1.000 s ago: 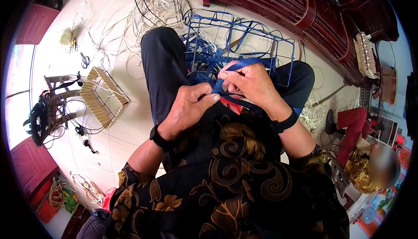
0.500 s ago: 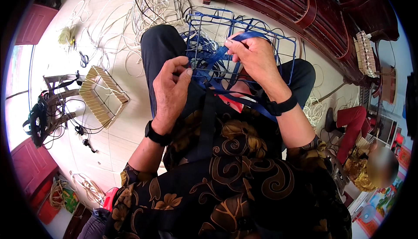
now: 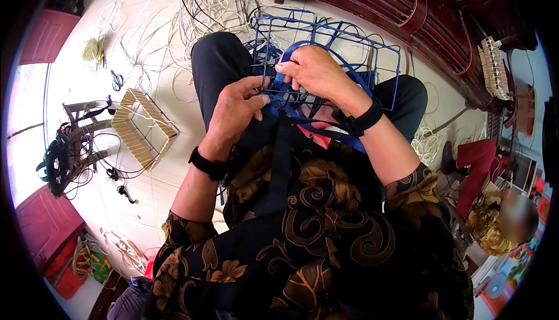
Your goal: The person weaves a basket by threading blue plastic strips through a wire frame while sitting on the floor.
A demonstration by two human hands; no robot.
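Note:
A blue wire basket frame point(image 3: 398, 65) rests across my lap between my knees. My right hand point(image 3: 314, 72), inside the frame's outline, pinches a flat blue strap point(image 3: 287, 54) between thumb and fingers. The strap loops up over that hand. At the frame's near left corner, my left hand point(image 3: 236, 109) has its thumb and forefinger closed around the wire edge; strap ends there are partly hidden by the fingers. More blue strap lies tangled behind the left side of the frame, and some hangs below my right wrist.
A half-wrapped pale basket frame point(image 3: 142, 129) stands on the floor at left, near a stool point(image 3: 87, 125) with black straps and cables. Scissors point(image 3: 117, 81) and loose cream cord point(image 3: 169, 34) lie beyond. A dark red wooden bench point(image 3: 372, 5) is ahead; another person point(image 3: 474, 168) sits at right.
My right hand has moved left and slightly down with the strap, toward my left hand. My left hand has shifted right, its thumb and forefinger closing at the frame's corner.

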